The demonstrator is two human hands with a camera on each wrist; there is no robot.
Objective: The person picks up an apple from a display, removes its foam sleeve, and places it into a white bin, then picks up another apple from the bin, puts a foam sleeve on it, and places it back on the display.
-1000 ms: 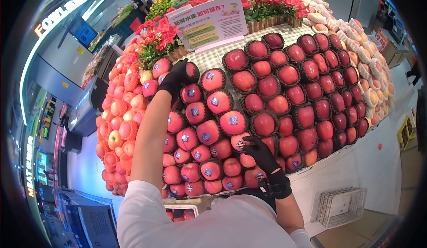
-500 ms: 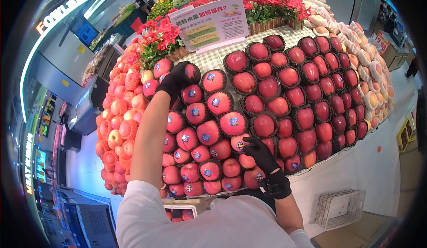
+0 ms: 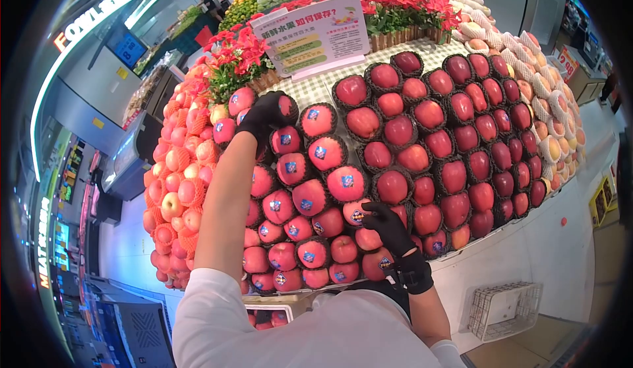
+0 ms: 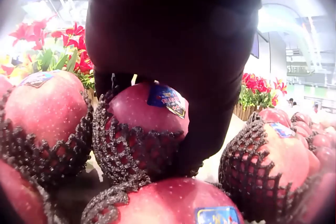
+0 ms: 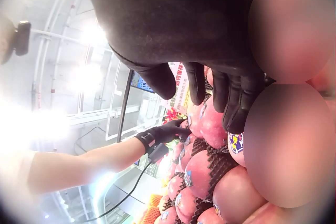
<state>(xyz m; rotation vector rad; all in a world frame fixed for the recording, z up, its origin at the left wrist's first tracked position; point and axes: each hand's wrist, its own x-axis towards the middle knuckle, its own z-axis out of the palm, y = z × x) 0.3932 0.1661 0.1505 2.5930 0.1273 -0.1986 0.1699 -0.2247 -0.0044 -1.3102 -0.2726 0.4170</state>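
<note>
Netted red apples with blue stickers [image 3: 310, 196] cover the sloping display in the head view. My black-gloved left hand [image 3: 264, 116] reaches over the upper left rows. In the left wrist view, that hand [image 4: 173, 29] has its fingers around a stickered apple [image 4: 142, 109] in black netting, other apples close on both sides. My gloved right hand [image 3: 389, 231] rests against apples near the front edge. The right wrist view shows this hand [image 5: 178, 24] with relaxed, slightly bent fingers, their tips by a stickered apple [image 5: 237, 148], none wrapped around it.
A sign [image 3: 313, 35] and red flowers [image 3: 409, 2] stand behind the apples. Darker apples [image 3: 455, 177] fill the right side, netted pale fruit [image 3: 550, 117] lies beyond them, and orange-netted fruit [image 3: 175, 183] is at left. A wire basket [image 3: 504, 310] sits at lower right.
</note>
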